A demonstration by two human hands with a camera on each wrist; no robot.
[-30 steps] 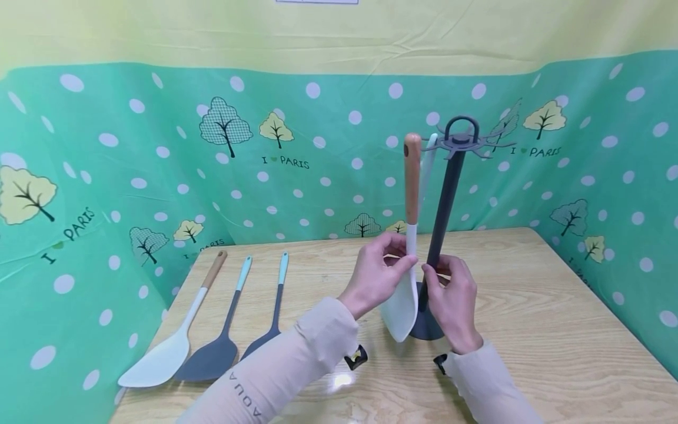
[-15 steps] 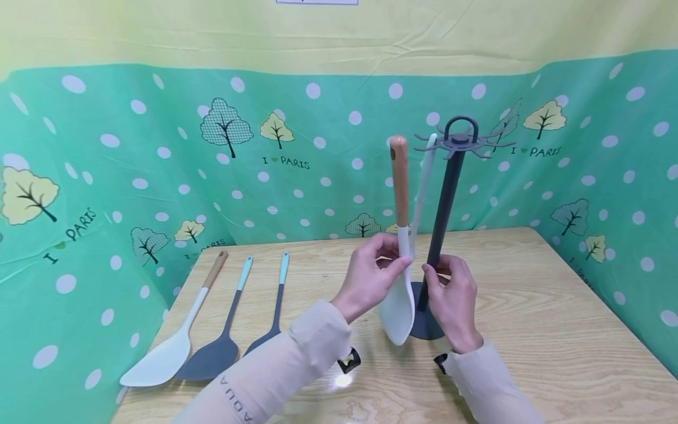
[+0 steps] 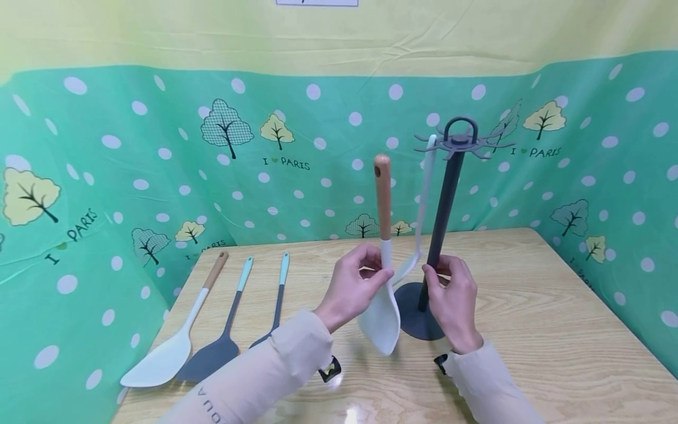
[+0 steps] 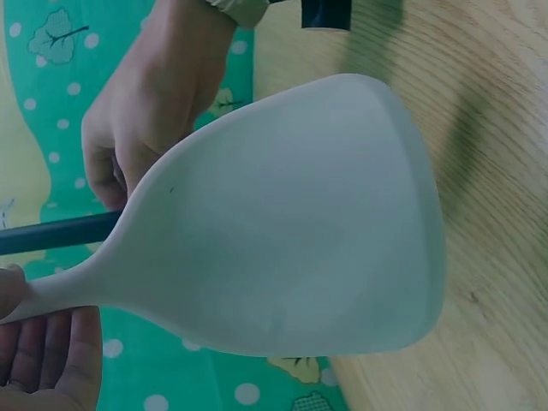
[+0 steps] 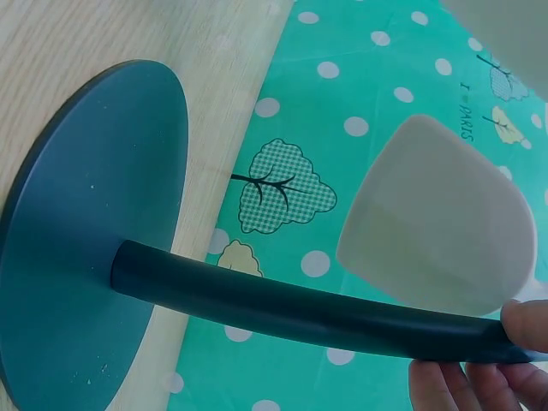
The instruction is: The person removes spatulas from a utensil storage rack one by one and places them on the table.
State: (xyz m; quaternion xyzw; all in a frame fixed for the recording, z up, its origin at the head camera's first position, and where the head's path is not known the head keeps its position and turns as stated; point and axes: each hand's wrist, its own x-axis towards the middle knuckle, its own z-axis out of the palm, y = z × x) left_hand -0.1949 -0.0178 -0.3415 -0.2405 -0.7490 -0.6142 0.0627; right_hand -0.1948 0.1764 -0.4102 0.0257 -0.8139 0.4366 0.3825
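Note:
My left hand (image 3: 354,287) pinches the white neck of a spatula (image 3: 380,321) with a wooden handle, held upright left of the dark utensil stand (image 3: 444,212). Its broad white blade (image 4: 282,223) fills much of the left wrist view. My right hand (image 3: 454,300) grips the lower part of the stand's pole (image 5: 300,312), above the round base. From a hook on the stand's left side hangs a white utensil (image 3: 425,194) with a pale mint handle. Its lower end is partly hidden behind the held spatula in the head view.
On the table's left lie a white spatula (image 3: 159,360) with a wooden handle and two dark spatulas (image 3: 213,358) with light blue handles, one partly covered by my left sleeve (image 3: 265,368). A patterned green curtain (image 3: 318,147) closes off the back and sides.
My left hand has moved left and slightly down with the spatula, away from the stand, uncovering more of the hanging utensil. My right hand has stayed on the pole.

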